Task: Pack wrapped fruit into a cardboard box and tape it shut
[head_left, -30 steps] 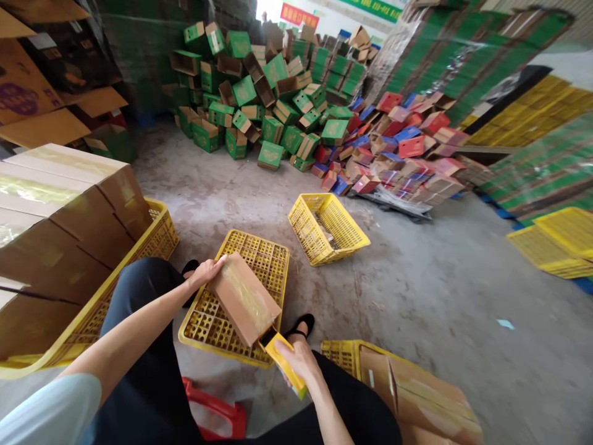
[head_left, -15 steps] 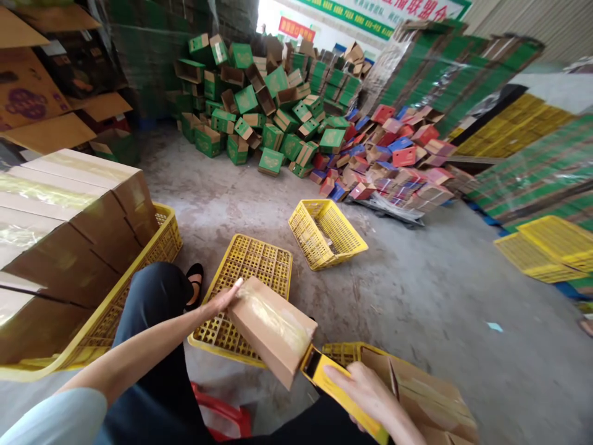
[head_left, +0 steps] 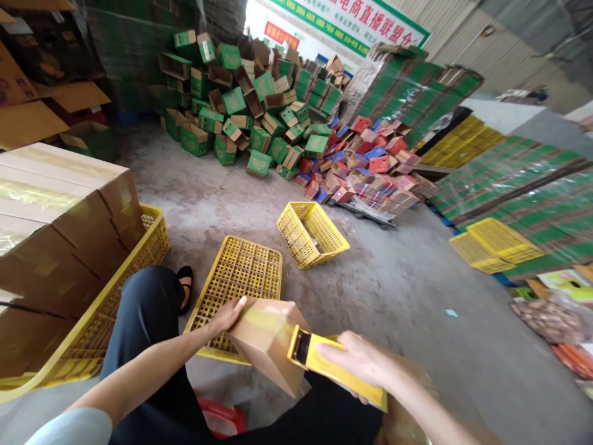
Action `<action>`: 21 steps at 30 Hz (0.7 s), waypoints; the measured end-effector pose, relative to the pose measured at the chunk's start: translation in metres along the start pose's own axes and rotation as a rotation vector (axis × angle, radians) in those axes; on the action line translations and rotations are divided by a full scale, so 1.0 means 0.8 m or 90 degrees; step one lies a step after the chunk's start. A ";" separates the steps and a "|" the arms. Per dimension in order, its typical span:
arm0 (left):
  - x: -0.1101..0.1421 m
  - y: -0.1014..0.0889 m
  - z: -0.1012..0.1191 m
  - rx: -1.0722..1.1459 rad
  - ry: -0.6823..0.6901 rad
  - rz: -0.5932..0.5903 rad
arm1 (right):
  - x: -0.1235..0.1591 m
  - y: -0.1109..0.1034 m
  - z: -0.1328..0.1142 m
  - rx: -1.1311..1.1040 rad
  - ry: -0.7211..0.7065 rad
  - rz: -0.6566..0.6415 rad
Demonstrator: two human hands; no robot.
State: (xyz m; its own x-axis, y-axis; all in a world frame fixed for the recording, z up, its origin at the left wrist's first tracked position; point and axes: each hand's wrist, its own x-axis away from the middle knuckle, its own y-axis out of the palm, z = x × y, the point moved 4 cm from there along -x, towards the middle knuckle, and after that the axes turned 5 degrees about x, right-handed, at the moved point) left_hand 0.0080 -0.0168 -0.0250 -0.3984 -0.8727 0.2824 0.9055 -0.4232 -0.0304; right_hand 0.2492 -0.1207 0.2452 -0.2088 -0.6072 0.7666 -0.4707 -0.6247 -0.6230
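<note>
A small brown cardboard box (head_left: 269, 343) is tilted over the yellow crate (head_left: 250, 262) in front of my knees. My left hand (head_left: 229, 315) grips its left end, thumb on top; the other fingers are partly hidden. Clear yellowish tape runs along the top of the box. In my right hand (head_left: 356, 358) is a yellow tape dispenser (head_left: 333, 374), fingers wrapped round its body. The dispenser's head meets the right end of the box.
Taped boxes (head_left: 50, 204) fill a large yellow crate (head_left: 106, 309) on my left. Another yellow crate (head_left: 312, 235) stands ahead on the floor. Beyond lie heaps of green cartons (head_left: 231, 117) and red-blue cartons (head_left: 365, 161). A red stool (head_left: 222, 417) shows beneath me.
The box has turned so its right end faces up more. My right hand has raised the tape dispenser over that end. The view has swung to the right.
</note>
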 end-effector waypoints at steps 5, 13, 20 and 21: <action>0.014 -0.030 0.094 -0.054 0.266 -0.018 | -0.025 0.006 -0.039 -0.018 -0.038 -0.024; 0.062 0.004 0.178 -0.391 0.629 -0.332 | -0.041 0.006 -0.026 -0.034 -0.078 -0.029; 0.054 -0.006 0.168 -0.416 0.621 -0.388 | -0.042 0.029 -0.002 -0.139 -0.128 -0.068; 0.053 -0.008 0.168 -0.415 0.615 -0.387 | -0.041 0.032 0.000 -0.158 -0.127 -0.080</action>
State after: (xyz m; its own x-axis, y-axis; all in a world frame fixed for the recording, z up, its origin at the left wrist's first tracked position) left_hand 0.0049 -0.0180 0.1160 -0.9045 -0.2079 -0.3723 0.4174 -0.6101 -0.6735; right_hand 0.2441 -0.1167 0.2037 0.0245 -0.6327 0.7740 -0.6810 -0.5774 -0.4504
